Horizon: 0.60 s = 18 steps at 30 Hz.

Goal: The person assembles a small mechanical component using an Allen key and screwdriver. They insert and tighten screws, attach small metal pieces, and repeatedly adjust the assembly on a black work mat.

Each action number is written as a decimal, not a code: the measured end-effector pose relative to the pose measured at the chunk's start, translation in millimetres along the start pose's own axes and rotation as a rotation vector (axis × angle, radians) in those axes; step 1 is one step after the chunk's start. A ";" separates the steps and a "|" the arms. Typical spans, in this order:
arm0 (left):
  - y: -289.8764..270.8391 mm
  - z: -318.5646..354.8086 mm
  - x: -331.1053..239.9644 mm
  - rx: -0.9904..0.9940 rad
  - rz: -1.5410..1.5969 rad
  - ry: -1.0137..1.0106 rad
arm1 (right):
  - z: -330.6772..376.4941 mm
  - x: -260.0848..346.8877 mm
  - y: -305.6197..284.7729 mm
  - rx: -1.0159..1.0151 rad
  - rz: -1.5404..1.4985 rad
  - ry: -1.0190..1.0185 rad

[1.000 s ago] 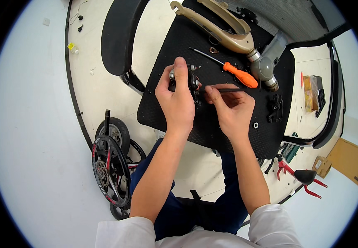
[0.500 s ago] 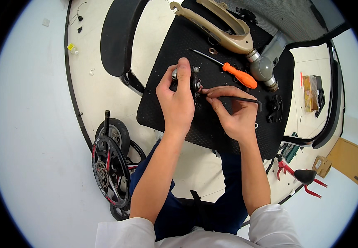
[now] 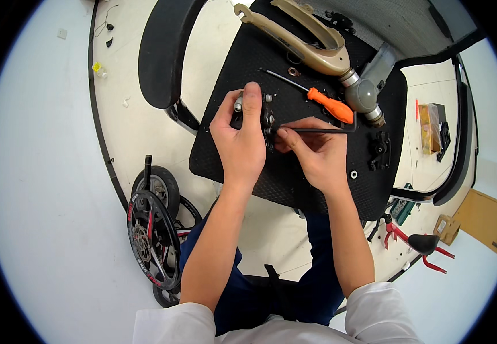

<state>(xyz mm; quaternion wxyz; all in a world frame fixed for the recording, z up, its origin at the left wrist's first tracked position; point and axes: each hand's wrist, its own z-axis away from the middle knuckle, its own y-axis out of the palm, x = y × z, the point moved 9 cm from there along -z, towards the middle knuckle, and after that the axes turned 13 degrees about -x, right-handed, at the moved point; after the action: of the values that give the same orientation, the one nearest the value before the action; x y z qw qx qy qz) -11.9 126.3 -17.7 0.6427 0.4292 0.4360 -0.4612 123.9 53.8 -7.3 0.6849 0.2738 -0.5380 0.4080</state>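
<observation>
Head view, looking down at a black textured mat [image 3: 271, 183]. My left hand [image 3: 241, 142] is clamped on a small dark metal part [image 3: 265, 117] with silver ends, thumb over its top, holding it just above the middle of the mat. My right hand [image 3: 312, 152] pinches a black L-shaped hex key [image 3: 323, 130]; its long arm runs level to the right, the short end bends up near the orange-handled screwdriver [image 3: 317, 100], the tip meets the part. Beyond the screwdriver lies a beige curved frame piece [image 3: 303, 37] with a grey cylinder [image 3: 366, 92]. Small black bracket [image 3: 379, 150] sits right of my hand. Spoked wheels [image 3: 151, 241] stand on the floor to my left
</observation>
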 end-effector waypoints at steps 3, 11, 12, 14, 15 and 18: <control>-0.9 -2.8 1.6 -0.003 -0.009 0.035 | 1.1 11.7 -0.3 0.011 -0.006 -0.149; 2.4 0.5 -2.6 0.026 -0.015 0.063 | -3.4 1.2 -4.2 -0.008 -0.055 0.025; 2.6 0.7 -2.8 0.027 -0.007 0.067 | -3.6 -1.6 -5.1 -0.018 -0.019 0.046; 2.5 0.6 -1.5 0.030 -0.005 0.067 | -4.1 -6.8 -7.1 -0.037 0.052 0.087; 2.0 0.4 0.5 0.031 -0.010 0.063 | -3.3 -5.8 -6.6 -0.025 0.018 0.085; 3.0 0.9 0.5 0.040 -0.020 0.055 | -1.6 -0.4 -8.1 0.007 -0.037 0.037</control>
<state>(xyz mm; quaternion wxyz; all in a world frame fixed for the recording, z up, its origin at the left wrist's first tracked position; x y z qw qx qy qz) -8.8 125.9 -17.5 0.6171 0.4501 0.4486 -0.4641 131.6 50.8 -7.6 0.7013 0.2784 -0.5187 0.4020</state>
